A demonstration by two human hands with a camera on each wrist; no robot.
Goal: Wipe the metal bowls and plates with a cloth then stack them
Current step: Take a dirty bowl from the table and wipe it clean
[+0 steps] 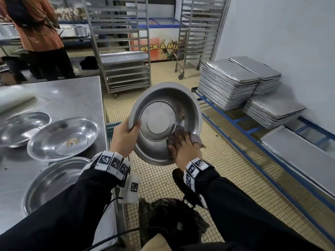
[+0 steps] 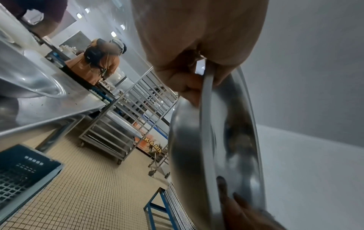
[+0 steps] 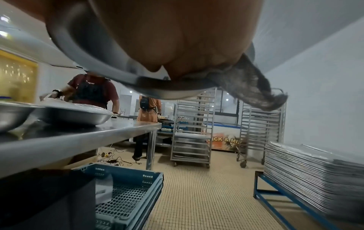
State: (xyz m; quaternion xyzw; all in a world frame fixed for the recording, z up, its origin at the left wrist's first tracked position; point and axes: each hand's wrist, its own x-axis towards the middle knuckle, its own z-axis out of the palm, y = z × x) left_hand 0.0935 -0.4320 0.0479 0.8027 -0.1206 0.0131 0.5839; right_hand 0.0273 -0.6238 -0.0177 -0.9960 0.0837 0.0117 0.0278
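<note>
I hold a round metal bowl [image 1: 159, 116] tilted toward me, over the tiled floor to the right of the steel table [image 1: 72, 95]. My left hand [image 1: 126, 133] grips the bowl's left rim, thumb inside; in the left wrist view this hand [image 2: 197, 46] pinches the rim of the bowl [image 2: 187, 147]. My right hand [image 1: 183, 147] holds a grey cloth [image 1: 196, 139] against the lower right inner wall, fingers spread and curved over it. A corner of the cloth [image 3: 254, 87] hangs past the bowl's rim [image 3: 98, 62]. Three shallow metal plates [image 1: 25, 127] [image 1: 63, 138] [image 1: 52, 183] lie on the table.
A blue crate [image 1: 112, 131] sits under the table's right edge. Stacks of metal trays [image 1: 228, 82] rest on a low blue rack [image 1: 235, 122] along the right wall. Wheeled tray racks [image 1: 123, 51] stand ahead. A person in orange [image 1: 39, 33] stands at the far left.
</note>
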